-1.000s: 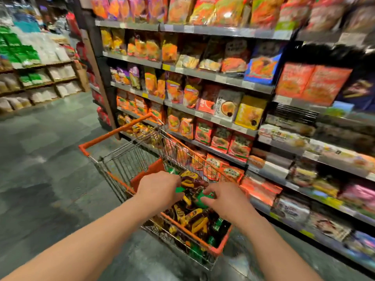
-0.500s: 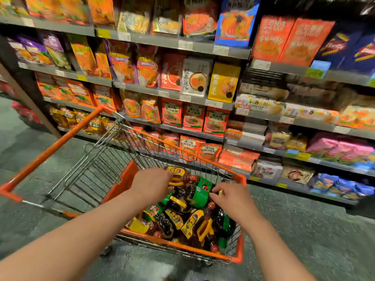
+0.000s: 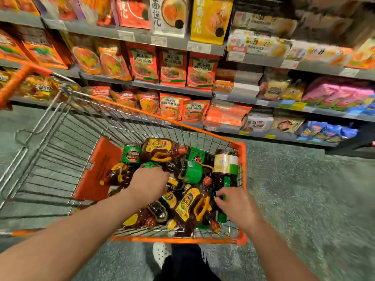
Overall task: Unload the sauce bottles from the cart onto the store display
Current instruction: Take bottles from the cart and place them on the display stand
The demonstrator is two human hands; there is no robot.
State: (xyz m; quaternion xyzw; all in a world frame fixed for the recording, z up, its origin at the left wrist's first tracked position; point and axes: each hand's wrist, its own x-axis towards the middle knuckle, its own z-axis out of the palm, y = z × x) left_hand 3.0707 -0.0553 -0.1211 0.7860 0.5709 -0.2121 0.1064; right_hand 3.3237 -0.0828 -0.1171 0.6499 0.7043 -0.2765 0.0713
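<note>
Reaching into the cart for a first pick, left hand curling down on the piled sauce bottles, right hand pinching a green-capped bottle just ahead, likely needing a clean lift toward the shelves beyond.

— On the far side? Grey shelves full of orange and red noodle packets, a yellow box higher up.
— And to the right? Pink packs, blue bags on the lowest row.
— Below, near? Speckled grey floor, one white shoe, dark trousers.
</note>
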